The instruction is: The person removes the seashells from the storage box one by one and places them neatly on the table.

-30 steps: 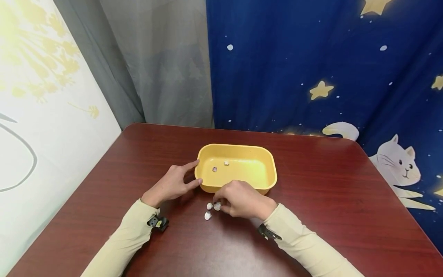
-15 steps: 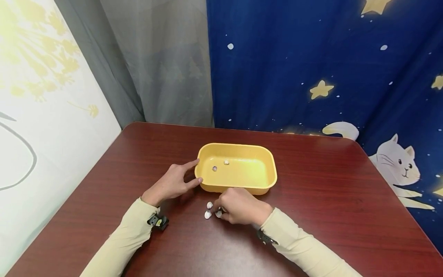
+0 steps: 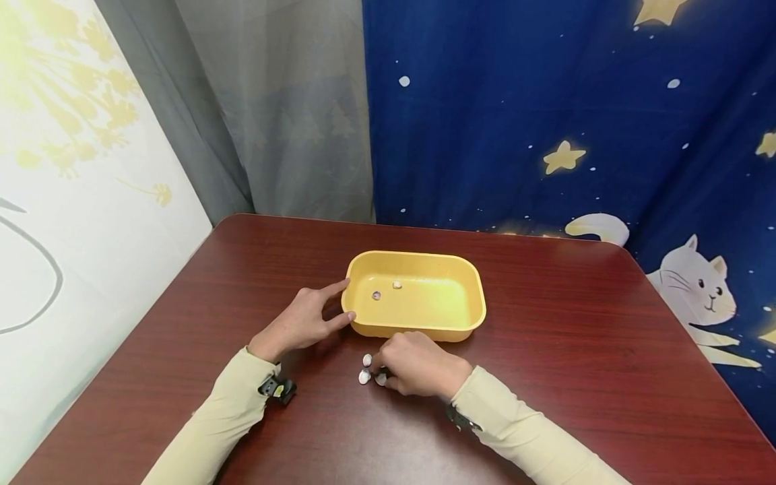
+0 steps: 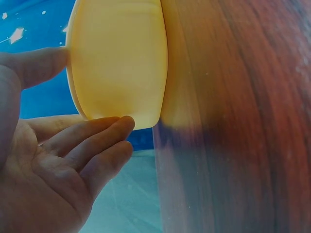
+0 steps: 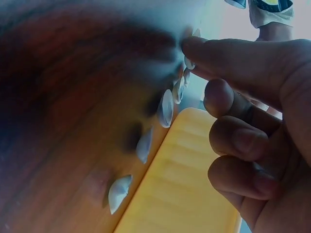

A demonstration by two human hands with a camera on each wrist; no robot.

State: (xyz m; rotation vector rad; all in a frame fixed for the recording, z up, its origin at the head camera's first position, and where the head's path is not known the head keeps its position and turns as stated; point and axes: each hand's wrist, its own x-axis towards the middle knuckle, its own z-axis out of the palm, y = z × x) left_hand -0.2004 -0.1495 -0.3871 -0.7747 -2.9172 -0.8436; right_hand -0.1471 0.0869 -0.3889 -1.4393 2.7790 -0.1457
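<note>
My left hand [image 3: 297,323] lies at the left end of a yellow plastic tub [image 3: 418,332], thumb and forefinger spread against its rim. In the left wrist view, the straight fingers [image 4: 104,143] reach along the tub's outer wall. Just in front of the tub, my right hand [image 3: 418,366] bends down with thumb and forefinger pinching a small whitish seashell [image 3: 380,379] at the tabletop. Two more pale shells, an upper one [image 3: 367,360] and a lower one [image 3: 364,376], lie left of its fingertips. Beneath the right hand, the right wrist view shows further shells [image 5: 165,108] in a row.
Inside the tub, toward its left, sit a small purplish shell [image 3: 376,296] and a pale one [image 3: 397,285]. All this stands on a dark red wooden table [image 3: 576,350]. Behind its far edge hang a grey curtain [image 3: 297,135] and a blue starry curtain [image 3: 473,135].
My right hand has moved slightly toward me with the pinched shell, ending close beside the two loose shells. My left hand and the tub have stayed in place.
</note>
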